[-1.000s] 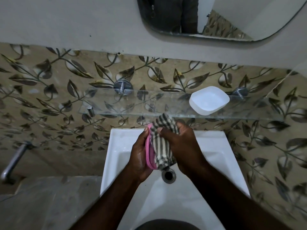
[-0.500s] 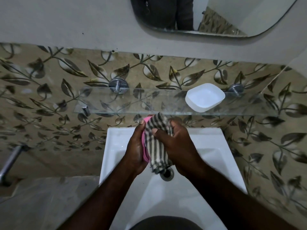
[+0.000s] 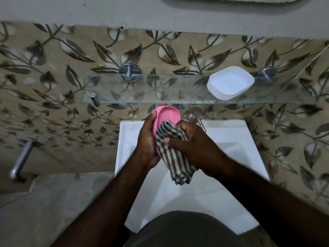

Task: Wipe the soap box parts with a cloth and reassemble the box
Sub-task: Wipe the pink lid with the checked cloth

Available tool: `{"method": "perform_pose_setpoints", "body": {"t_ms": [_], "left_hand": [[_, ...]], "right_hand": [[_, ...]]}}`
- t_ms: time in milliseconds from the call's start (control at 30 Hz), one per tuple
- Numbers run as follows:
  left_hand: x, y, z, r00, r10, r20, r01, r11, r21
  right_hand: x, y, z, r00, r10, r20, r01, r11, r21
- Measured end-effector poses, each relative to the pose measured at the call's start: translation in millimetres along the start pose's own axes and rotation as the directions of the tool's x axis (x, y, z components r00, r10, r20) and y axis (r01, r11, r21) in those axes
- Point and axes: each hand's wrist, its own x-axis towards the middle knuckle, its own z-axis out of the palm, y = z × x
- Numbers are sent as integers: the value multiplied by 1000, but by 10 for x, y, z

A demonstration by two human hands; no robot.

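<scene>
Over the white sink (image 3: 231,136), my left hand (image 3: 146,141) holds a pink soap box part (image 3: 167,115) upright, its hollow side facing me. My right hand (image 3: 192,141) grips a black-and-white striped cloth (image 3: 175,157) and presses it against the lower half of the pink part; the cloth's loose end hangs down below my hands. The white soap box part (image 3: 229,83) lies open side up on the glass shelf (image 3: 160,91), to the right and apart from my hands.
The glass shelf is fixed to a leaf-patterned tiled wall by two chrome brackets (image 3: 129,71). A chrome tap (image 3: 197,119) sits at the sink's back edge behind my right hand. A metal pipe (image 3: 21,161) sticks out at the left above a grey ledge.
The cloth has slid down the pink part, so its upper half is now uncovered. Both hands stay together over the sink, and the view has tilted downward.
</scene>
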Motion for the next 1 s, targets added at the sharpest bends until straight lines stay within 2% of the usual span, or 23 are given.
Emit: {"method": "perform_pose_setpoints", "body": {"t_ms": [133, 167, 233, 333, 367, 433, 467, 500, 567, 633, 667, 733, 767, 800, 900, 1000], "left_hand": [[1, -124, 93, 999, 42, -8, -42, 999, 14], [9, -136, 99, 999, 52, -1, -52, 999, 1], [18, -92, 49, 998, 57, -11, -57, 998, -15], [68, -1, -28, 997, 0, -74, 3, 999, 40], [83, -5, -58, 996, -2, -90, 7, 998, 57], [104, -48, -124, 996, -7, -93, 11, 999, 43], [112, -70, -161, 997, -7, -81, 8, 1000, 21], [115, -71, -188, 998, -7, -61, 7, 1000, 0], [111, -53, -238, 1000, 2, -17, -3, 999, -46], [103, -16, -311, 1000, 11, 23, -9, 997, -75], [89, -4, -337, 999, 5, 39, -2, 996, -88], [73, -17, -353, 997, -23, 71, 32, 992, -122], [72, -29, -348, 997, -29, 78, 39, 991, -127], [74, -50, -333, 997, -32, 76, 42, 991, -130], [60, -103, -245, 995, -61, 80, 70, 991, -117], [44, -205, -156, 995, -46, 85, 55, 993, -101]], "right_hand": [[139, -75, -61, 990, 32, -140, 10, 957, 290], [144, -79, -43, 987, 21, -162, 27, 957, 290], [87, -26, -26, 993, -23, -114, 38, 990, 138], [-48, 102, -93, 992, -110, 67, 121, 975, -185], [-83, 124, -126, 978, -167, 128, 201, 922, -331], [-88, 146, -186, 940, -226, 254, 334, 752, -568], [-71, 151, -242, 930, -224, 290, 361, 692, -625], [-47, 163, -299, 930, -224, 291, 364, 675, -642], [-26, 176, -420, 962, -225, 156, 274, 792, -545], [-29, 205, -525, 987, -151, -63, 130, 958, -255], [-50, 212, -553, 990, -73, -122, 69, 997, -39], [-91, 233, -540, 988, 81, -133, -34, 944, 327], [-104, 242, -502, 985, 129, -113, -71, 908, 414], [-111, 233, -452, 984, 154, -91, -99, 892, 440], [-106, 166, -260, 990, 134, -43, -111, 933, 342], [-26, 43, -66, 987, 73, -146, -35, 969, 243]]}}
